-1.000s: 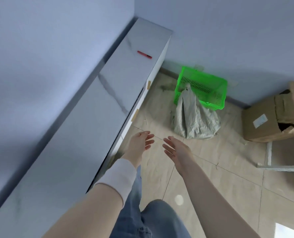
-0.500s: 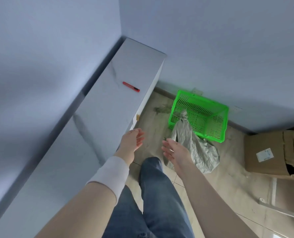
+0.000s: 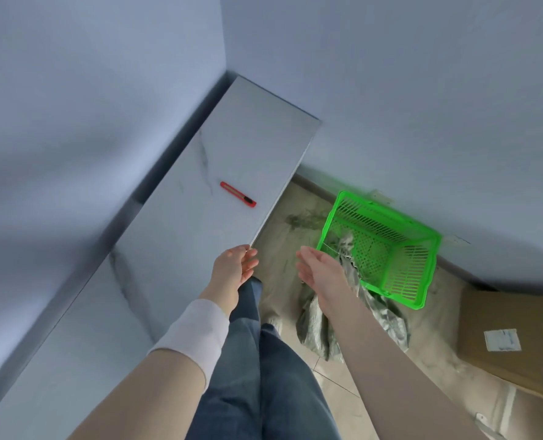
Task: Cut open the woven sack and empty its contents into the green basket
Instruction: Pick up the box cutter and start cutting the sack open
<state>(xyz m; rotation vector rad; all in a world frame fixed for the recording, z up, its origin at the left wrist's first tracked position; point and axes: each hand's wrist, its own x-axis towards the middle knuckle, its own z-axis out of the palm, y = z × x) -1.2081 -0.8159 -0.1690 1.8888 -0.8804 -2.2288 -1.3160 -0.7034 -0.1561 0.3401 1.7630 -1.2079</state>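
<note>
A grey woven sack [image 3: 378, 315] stands on the floor, its tied top leaning against the near rim of the green basket [image 3: 422, 258] by the wall. A red utility knife [image 3: 237, 198] lies on the grey counter [image 3: 181, 249] near its right edge. My left hand [image 3: 232, 269] hovers at the counter's edge, open and empty, a short way below the knife. My right hand [image 3: 319, 273] is open, palm up, just left of the sack's top and covering part of it.
Walls close in at the left and back. A cardboard box [image 3: 505, 341] lies on the floor at the right. My jeans-clad leg [image 3: 264, 369] stands between the counter and the sack. Dust and debris mark the floor tiles [image 3: 283, 246] near the basket.
I have stepped closer: counter, knife, sack and basket now sit nearer and lower in view. Both hands stay open; the right one has come up beside the sack's top.
</note>
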